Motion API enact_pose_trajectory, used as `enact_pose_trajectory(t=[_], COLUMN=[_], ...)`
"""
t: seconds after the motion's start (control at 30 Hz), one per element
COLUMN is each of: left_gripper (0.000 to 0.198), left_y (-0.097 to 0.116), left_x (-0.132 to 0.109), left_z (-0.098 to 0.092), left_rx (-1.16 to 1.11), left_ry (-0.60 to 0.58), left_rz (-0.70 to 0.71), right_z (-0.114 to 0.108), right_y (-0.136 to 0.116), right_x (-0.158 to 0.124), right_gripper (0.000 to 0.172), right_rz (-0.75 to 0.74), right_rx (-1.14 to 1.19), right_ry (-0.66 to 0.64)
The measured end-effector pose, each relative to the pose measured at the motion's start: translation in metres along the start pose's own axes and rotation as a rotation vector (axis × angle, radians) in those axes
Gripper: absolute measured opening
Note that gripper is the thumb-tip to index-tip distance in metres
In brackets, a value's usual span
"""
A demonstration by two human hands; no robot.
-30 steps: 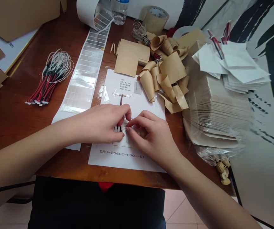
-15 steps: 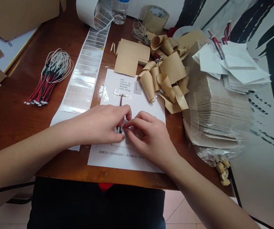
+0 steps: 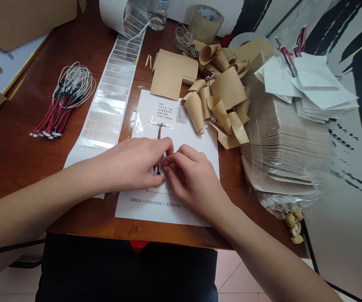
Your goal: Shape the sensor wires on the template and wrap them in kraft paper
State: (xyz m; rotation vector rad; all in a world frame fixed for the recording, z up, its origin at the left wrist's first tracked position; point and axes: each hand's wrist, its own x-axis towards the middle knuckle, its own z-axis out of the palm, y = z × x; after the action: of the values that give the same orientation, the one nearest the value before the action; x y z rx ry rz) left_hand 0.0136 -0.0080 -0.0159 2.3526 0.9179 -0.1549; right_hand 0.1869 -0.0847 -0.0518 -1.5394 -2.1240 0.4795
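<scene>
Hands: the left hand point(image 3: 133, 164) comes in from the left edge of the surface, its fingers curled closed around the lower end of a red-and-black wire point(image 3: 159, 133). The right hand point(image 3: 193, 181) comes in from the near right, curled, with its fingertips point(image 3: 165, 164) against the same spot; whether it grips the wire is hidden.

Wire: it lies on a printed white sheet point(image 3: 168, 209) near the surface's near edge, its long axis running straight away from the person. Its lower end sits between the hands, just at the left hand's fingertips, with black leads showing. A strip of clear tape point(image 3: 160, 124) crosses it farther up.

Surface: a wooden surface point(image 3: 20, 142) carries a bundle of red, black and white wires point(image 3: 64, 102) to the left, a strip of clear labels point(image 3: 111, 92) beside the sheet, and curled kraft paper point(image 3: 199, 110) to the right.
</scene>
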Motion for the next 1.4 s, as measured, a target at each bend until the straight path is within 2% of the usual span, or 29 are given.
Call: enact_pose_trajectory(t=[0.23,0.4,0.57,0.83,1.17,1.4], left_gripper=[0.019,0.009,0.017,0.016,0.020,0.023], left_y=[-0.002,-0.002,-0.003,-0.003,0.005,0.003], left_x=[-0.002,-0.002,-0.002,-0.001,0.001,0.001], left_z=[-0.004,-0.006,-0.003,-0.001,0.001,0.002], left_rx=[-0.014,-0.048,-0.040,-0.008,0.061,0.012], left_ry=[-0.019,-0.039,-0.020,-0.011,0.015,0.027], left_rz=[0.019,0.015,0.014,0.023,-0.075,-0.078], right_z=[0.001,0.001,0.001,0.000,-0.010,-0.014], right_y=[0.000,0.000,-0.001,-0.001,-0.001,-0.004], right_x=[0.000,-0.001,-0.001,-0.001,0.000,-0.003], right_gripper=[0.014,0.013,0.014,0.015,0.018,0.018], right_rz=[-0.002,-0.009,-0.012,-0.028,0.031,0.093], right_rx=[-0.002,-0.016,-0.009,0.022,0.098,0.139], right_ry=[0.007,0.014,0.031,0.036,0.114,0.151])
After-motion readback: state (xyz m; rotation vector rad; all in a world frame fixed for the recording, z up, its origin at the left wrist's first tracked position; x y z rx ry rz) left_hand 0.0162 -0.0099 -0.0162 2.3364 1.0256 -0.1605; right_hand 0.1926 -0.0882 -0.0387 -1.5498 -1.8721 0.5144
